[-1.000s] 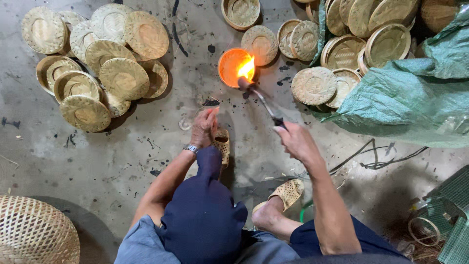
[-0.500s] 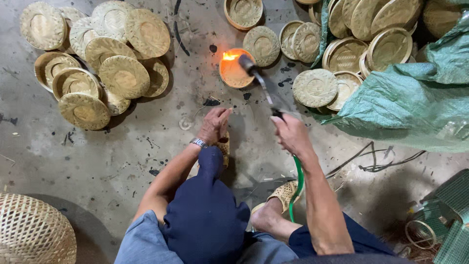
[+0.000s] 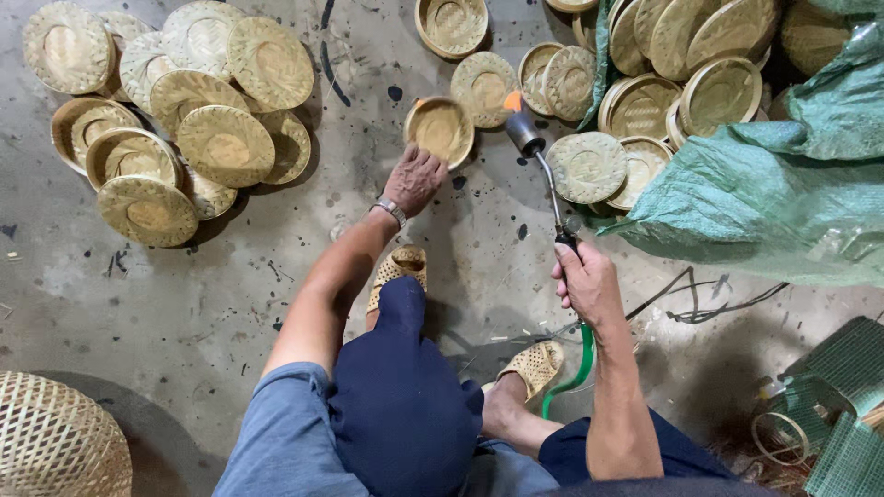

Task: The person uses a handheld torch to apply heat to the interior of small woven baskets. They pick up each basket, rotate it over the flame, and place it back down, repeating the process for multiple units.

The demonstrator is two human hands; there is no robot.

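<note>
My right hand [image 3: 584, 283] grips the black handle of a gas torch [image 3: 539, 164]. Its metal tube points away from me, with a small orange flame at the nozzle. A green hose [image 3: 573, 370] runs from the handle back toward my legs. My left hand [image 3: 414, 177] reaches forward with fingers on the near rim of a round woven bamboo basket [image 3: 440, 127] lying on the concrete floor. A watch sits on that wrist. The torch nozzle is just right of this basket.
A pile of woven baskets [image 3: 175, 120] lies at the far left, and another heap [image 3: 663, 74] at the far right beside a green tarp sack [image 3: 783, 184]. A large woven basket [image 3: 55, 442] sits at bottom left. Wire hoops and green mesh [image 3: 829, 414] are at bottom right.
The big flame on the basket has gone; only a small flame remains at the nozzle, which swung right. My left hand moved forward from near my sandal onto the basket's rim.
</note>
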